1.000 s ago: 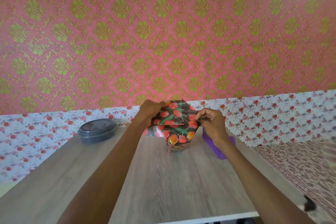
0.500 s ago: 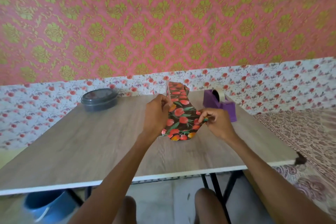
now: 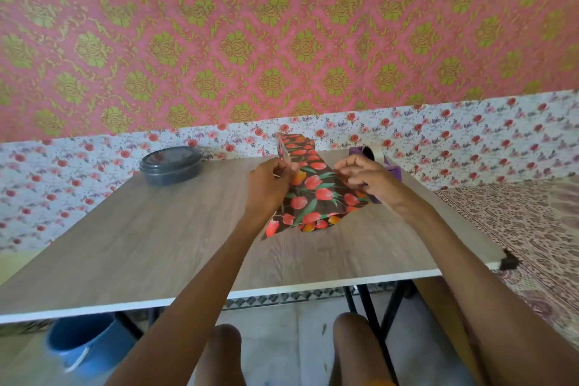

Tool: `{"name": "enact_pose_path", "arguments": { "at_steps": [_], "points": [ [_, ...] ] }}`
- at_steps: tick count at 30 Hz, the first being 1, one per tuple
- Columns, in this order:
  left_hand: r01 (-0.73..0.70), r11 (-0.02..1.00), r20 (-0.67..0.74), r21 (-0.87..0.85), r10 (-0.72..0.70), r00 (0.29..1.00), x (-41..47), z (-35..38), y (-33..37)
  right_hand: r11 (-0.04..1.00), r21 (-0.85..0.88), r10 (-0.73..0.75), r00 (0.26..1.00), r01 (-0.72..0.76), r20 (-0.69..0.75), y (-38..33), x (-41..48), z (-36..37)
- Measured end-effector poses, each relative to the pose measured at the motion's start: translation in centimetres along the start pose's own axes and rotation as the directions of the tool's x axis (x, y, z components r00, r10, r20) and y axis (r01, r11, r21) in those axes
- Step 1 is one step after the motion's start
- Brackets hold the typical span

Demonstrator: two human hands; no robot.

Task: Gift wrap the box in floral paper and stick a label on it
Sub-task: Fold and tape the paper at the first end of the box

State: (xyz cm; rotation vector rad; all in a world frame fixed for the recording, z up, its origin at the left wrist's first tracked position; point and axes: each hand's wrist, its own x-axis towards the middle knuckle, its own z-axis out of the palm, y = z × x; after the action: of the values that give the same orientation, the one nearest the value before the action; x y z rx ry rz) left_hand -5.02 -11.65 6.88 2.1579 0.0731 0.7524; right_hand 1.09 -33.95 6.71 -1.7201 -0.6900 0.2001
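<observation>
A box wrapped in dark floral paper (image 3: 313,194) with red tulips lies on the wooden table (image 3: 141,247), past its middle. One flap of the paper stands up at the far end and a loose edge spreads toward me. My left hand (image 3: 266,185) pinches the paper at the left side of the box. On the right side, my right hand (image 3: 363,175) holds the paper with curled fingers. The box itself is hidden under the paper. No label is in view.
A purple tape dispenser (image 3: 376,163) with a tape roll stands just behind my right hand. At the table's back left sits a dark round lidded container (image 3: 170,164). A blue bucket (image 3: 78,345) is under the table, a patterned cloth surface (image 3: 517,229) to the right.
The view has dropped from the wall to the table. The wrapped box has come down from the air onto the table, and the paper has spread toward me. Both hands stay on it.
</observation>
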Motion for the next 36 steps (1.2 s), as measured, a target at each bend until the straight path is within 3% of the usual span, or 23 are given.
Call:
{"name": "enact_pose_path", "arguments": {
  "at_steps": [2,5,9,14,19,28,36],
  "points": [
    [-0.020,1.000,0.028,-0.015,0.020,0.999,0.0,0.2,0.4,0.997,-0.071,0.005,0.995,-0.012,-0.100,-0.3,0.6,0.1],
    [-0.030,0.998,0.014,-0.057,0.031,0.999,-0.4,0.7,0.9,0.947,-0.318,-0.136,0.953,0.044,-0.273,-0.3,1.3,0.6],
    [0.004,0.994,0.006,-0.106,-0.003,1.000,-0.6,1.1,0.9,0.955,-0.291,-0.182,0.892,0.059,-0.414,-0.5,1.5,1.6],
    [0.042,0.985,0.042,-0.167,-0.035,0.999,-0.3,1.0,0.5,0.916,-0.386,-0.281,0.861,0.109,-0.423,0.1,1.4,2.1],
    [0.029,0.983,0.084,-0.179,-0.014,0.996,-0.1,0.7,0.0,0.896,-0.412,-0.325,0.880,0.169,-0.346,0.2,1.0,1.6],
    [0.010,1.000,0.157,0.008,-0.011,0.988,-0.1,1.2,-1.0,0.889,-0.436,-0.305,0.892,0.141,-0.334,1.6,1.2,1.0],
    [-0.063,0.987,0.247,0.149,0.025,0.969,-0.2,0.9,-1.2,0.883,-0.465,-0.191,0.957,0.070,-0.218,2.2,0.5,-0.3]
  ]
}}
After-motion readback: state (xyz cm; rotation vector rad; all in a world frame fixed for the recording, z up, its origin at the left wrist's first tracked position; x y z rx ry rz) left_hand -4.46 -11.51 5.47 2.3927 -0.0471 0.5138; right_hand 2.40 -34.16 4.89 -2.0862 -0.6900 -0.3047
